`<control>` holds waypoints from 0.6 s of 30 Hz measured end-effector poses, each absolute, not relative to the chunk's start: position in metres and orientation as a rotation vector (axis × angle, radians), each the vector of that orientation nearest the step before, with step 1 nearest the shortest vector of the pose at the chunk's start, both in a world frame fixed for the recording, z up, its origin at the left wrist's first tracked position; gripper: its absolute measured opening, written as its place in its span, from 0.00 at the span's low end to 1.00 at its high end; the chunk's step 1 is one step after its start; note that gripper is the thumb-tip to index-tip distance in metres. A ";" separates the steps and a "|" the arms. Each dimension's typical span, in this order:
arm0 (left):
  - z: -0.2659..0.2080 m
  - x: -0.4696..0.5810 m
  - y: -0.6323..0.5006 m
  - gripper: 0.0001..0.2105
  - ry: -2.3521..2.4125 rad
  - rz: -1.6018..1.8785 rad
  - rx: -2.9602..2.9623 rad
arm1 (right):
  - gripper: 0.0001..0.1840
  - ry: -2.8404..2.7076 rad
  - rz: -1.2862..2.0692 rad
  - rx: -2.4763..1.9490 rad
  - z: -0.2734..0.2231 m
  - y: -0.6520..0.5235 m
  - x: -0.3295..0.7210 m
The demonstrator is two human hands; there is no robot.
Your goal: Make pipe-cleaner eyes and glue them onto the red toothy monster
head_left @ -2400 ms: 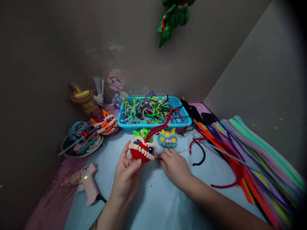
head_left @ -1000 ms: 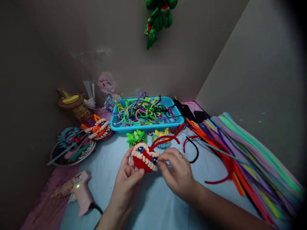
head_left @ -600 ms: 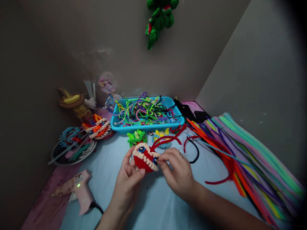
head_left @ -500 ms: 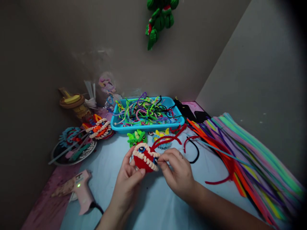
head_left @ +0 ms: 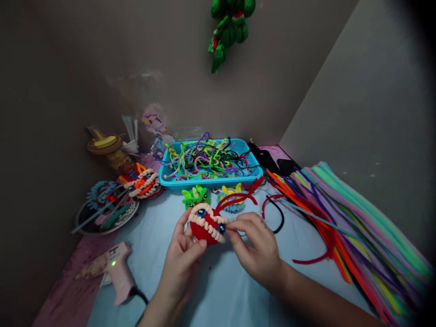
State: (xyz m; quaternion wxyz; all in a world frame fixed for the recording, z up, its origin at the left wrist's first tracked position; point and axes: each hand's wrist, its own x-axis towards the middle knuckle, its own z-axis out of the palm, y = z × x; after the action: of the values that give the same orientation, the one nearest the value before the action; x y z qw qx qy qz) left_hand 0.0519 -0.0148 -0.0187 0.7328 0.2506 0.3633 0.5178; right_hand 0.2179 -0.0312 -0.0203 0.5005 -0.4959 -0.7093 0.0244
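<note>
My left hand (head_left: 182, 252) grips a red pipe-cleaner figure (head_left: 203, 233) by its left side, thumb on the front and fingers behind. Curled cream trim crosses the figure, and two blue eyes with dark centres sit on it. Long red pipe-cleaner strands (head_left: 235, 200) stick out from its top right. At the figure's right edge, beside the right eye, my right hand (head_left: 257, 245) is closed in a pinch; whatever lies between its fingertips is too small to make out. Just behind stand a green pipe-cleaner figure (head_left: 195, 195) and a blue-and-yellow one (head_left: 231, 202).
A blue tray (head_left: 211, 184) of tangled pipe-cleaner scraps stands at the back. Colourful pipe cleaners (head_left: 340, 218) spread along the right. On the left lie a pink glue gun (head_left: 121, 270), its light green, and a bowl (head_left: 127, 220) with beads and tools. An orange-and-cream figure (head_left: 142, 182) sits near the bowl.
My right hand's fingertips have drawn slightly right, off the figure's right eye, which now shows more fully. The left hand keeps its hold. The whole view has shifted a little.
</note>
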 end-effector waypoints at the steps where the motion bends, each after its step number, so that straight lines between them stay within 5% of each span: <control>1: -0.019 0.052 -0.015 0.37 0.796 1.141 0.551 | 0.08 -1.730 0.045 -1.184 -0.020 -0.032 0.219; 8: -0.018 0.050 -0.014 0.39 0.787 1.140 0.544 | 0.20 -1.869 -0.176 -1.023 -0.018 -0.038 0.225; 18: -0.018 0.051 -0.014 0.38 0.775 1.155 0.542 | 0.20 -1.875 -0.195 -1.060 -0.020 -0.035 0.222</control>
State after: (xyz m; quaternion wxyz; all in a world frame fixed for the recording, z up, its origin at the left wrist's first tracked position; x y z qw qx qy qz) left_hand 0.0510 -0.0140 -0.0178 0.7341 0.2463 0.3525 0.5255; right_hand 0.2215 -0.0346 -0.0203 0.4701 -0.4328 -0.7651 -0.0794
